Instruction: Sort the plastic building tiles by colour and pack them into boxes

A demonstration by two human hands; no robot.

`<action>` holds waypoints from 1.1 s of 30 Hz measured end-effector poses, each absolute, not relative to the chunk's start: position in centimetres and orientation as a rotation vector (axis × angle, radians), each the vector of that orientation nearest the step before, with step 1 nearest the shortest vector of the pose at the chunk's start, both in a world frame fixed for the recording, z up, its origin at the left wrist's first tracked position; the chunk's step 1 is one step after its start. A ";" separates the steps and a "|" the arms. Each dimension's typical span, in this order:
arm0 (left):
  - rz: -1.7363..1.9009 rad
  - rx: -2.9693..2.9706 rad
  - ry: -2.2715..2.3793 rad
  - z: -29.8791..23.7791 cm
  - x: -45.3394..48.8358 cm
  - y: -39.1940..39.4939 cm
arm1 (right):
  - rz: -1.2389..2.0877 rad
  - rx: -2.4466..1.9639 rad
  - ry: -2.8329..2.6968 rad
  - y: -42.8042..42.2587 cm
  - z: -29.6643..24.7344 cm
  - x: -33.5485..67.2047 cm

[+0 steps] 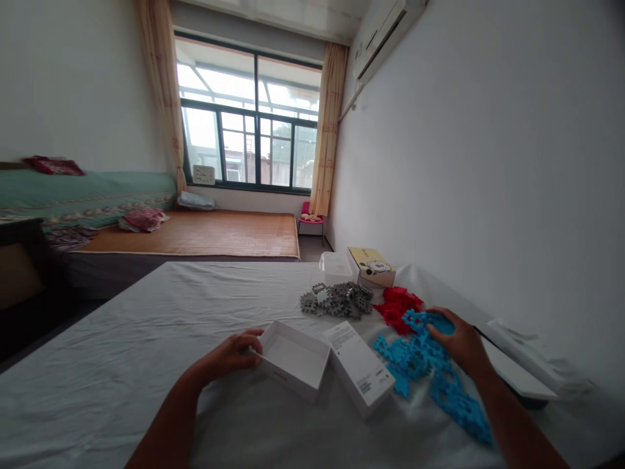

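Observation:
My left hand grips the left rim of an open white box, whose inside shows bare. Against its right side lies a white box with printed text. Over a heap of blue interlocking pieces, my right hand has its fingers closed around a blue foam-like piece. Red pieces lie just beyond that hand. Farther left is a pile of grey interlocking pieces with toothed edges.
Behind the piles stand a clear plastic container and a yellow printed box. A white flat object lies by the wall on the right. A white cloth covers the table. Beyond it is a bed with a woven mat.

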State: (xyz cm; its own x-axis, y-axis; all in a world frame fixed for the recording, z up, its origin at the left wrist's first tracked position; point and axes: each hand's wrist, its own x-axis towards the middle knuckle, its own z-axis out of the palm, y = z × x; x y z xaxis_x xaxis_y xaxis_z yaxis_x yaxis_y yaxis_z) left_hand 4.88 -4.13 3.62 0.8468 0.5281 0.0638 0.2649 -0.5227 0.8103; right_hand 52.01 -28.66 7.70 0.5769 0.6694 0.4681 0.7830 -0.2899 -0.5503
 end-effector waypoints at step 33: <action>0.437 2.107 0.627 1.3 6.4 -4.8 | -0.025 -1.701 -1.870 -22.1 8.6 38.4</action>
